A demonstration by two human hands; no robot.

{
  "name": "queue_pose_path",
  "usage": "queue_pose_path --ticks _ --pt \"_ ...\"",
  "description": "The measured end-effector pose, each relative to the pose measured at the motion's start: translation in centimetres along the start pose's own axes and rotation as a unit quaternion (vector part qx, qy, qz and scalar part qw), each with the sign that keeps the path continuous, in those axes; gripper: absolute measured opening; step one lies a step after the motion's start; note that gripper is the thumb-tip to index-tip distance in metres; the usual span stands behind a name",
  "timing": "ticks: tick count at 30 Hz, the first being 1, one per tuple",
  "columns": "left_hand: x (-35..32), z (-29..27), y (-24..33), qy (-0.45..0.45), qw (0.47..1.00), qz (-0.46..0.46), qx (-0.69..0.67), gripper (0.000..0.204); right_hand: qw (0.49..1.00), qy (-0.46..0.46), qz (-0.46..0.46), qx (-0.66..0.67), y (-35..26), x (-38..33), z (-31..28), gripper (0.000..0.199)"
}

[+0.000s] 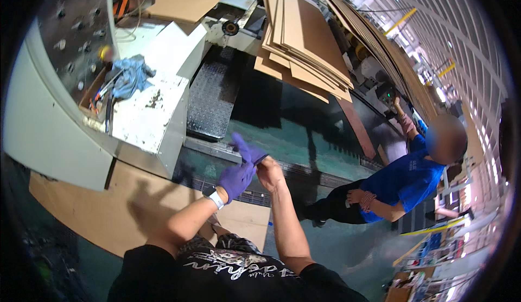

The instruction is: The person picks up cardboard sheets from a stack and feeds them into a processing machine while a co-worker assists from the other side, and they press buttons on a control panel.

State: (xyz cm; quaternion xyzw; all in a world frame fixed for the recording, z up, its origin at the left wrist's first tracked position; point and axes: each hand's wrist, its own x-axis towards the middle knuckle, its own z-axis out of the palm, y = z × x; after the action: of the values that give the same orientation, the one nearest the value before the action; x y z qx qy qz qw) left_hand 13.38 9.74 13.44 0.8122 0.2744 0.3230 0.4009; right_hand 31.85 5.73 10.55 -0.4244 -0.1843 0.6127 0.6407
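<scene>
The person's left hand (pixel 237 178) wears a purple glove (pixel 241 166), with a white watch (pixel 216 199) on its wrist. The bare right hand (pixel 269 171) pinches the glove's fingertip end, just in front of the chest. Below the hands lies a flat sheet of cardboard (pixel 135 204) on the green floor (pixel 325 139). A stack of cardboard sheets (pixel 304 41) leans above. A blue rag (pixel 130 76) rests on the white machine (pixel 146 112). A co-worker in a blue shirt (pixel 404 180) stands to the right.
</scene>
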Motion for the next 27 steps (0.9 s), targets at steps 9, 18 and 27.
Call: queue_pose_path --ticks 9,18,27 --pt "0.5 -6.4 5.1 0.056 0.985 0.164 -0.018 0.014 0.938 -0.009 -0.194 -0.287 3.4 -1.5 8.9 0.045" --pt "-3.2 -9.6 3.2 -0.001 0.995 0.097 -0.02 0.011 0.981 -0.153 -0.062 0.103 0.5 3.3 17.8 0.048" --pt "-5.0 -10.7 1.3 0.045 0.995 0.039 -0.074 0.018 0.981 -0.153 0.074 0.089 1.3 5.7 20.8 0.059"
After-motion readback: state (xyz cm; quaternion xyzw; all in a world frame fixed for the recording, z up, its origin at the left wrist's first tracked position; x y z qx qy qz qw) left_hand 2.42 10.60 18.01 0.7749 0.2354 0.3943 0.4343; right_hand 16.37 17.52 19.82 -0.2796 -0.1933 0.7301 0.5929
